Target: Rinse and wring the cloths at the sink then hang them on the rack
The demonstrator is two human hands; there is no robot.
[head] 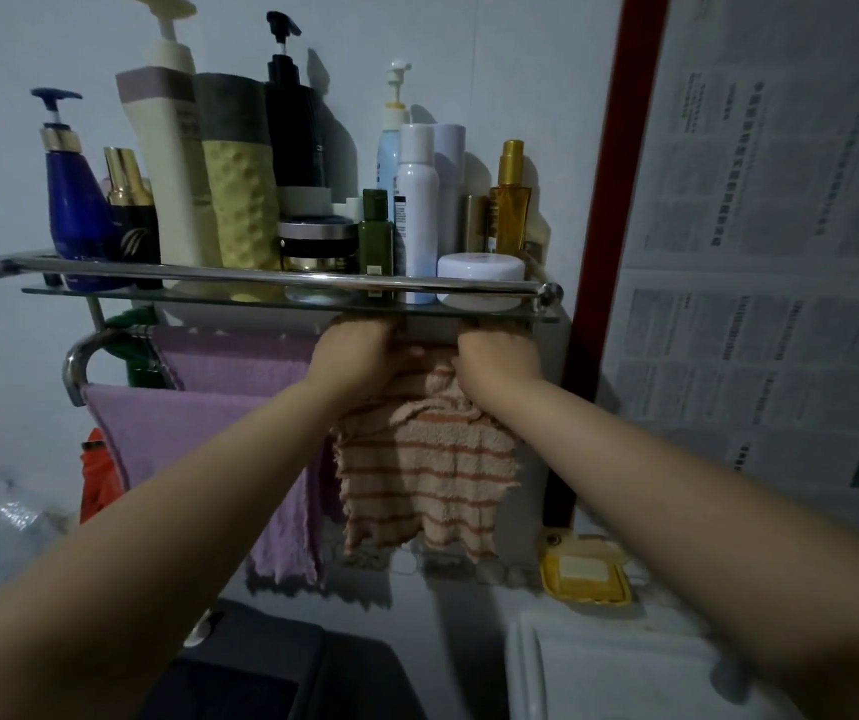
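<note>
Striped peach-and-orange cloth (430,465) is bunched up at its top edge in both fists: the left hand (359,353) and the right hand (497,358) are each closed tight on it, just under the glass shelf (546,318). Rest of the cloth hangs straight down between the forearms, frayed along the bottom. Can't tell if it's actually over a rail yet, the hands cover that part.

Just left of it, a purple towel (198,407) is draped across the chrome rack bars (76,363), touching or nearly touching the striped one. Something green (131,324) is tucked at the far left end of the rack, and something orange-red (97,480) hangs below that.

Up on the shelf it's packed with bottles: a blue pump bottle (76,205) far left, a black pump bottle (294,127) in the middle, a white jar (479,275) at the right. Down near right, a yellow soap dish (585,571) sits on the ledge.
</note>
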